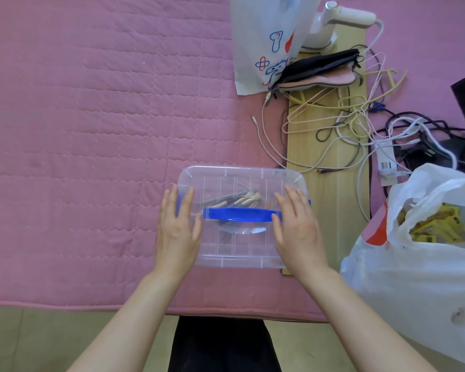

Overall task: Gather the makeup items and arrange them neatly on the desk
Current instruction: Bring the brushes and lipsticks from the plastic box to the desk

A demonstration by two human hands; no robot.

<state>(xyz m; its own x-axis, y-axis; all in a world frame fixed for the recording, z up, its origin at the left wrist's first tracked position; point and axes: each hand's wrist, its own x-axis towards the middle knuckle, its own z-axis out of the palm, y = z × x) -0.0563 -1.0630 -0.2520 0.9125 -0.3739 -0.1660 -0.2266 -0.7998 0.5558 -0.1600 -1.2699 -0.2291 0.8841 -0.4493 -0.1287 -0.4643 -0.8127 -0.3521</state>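
Pressing flat: left hand (178,226), right hand (298,229), fingers straight on clear lidded box (239,253), lower centre. Rigid, slick, light; makeup brushes (242,201) inside. Take blue handle (239,214).

Your surface: pink quilted cover (91,116). On it: clear box (242,253); wooden board (330,210) right of box; white bag (414,277) beyond board.
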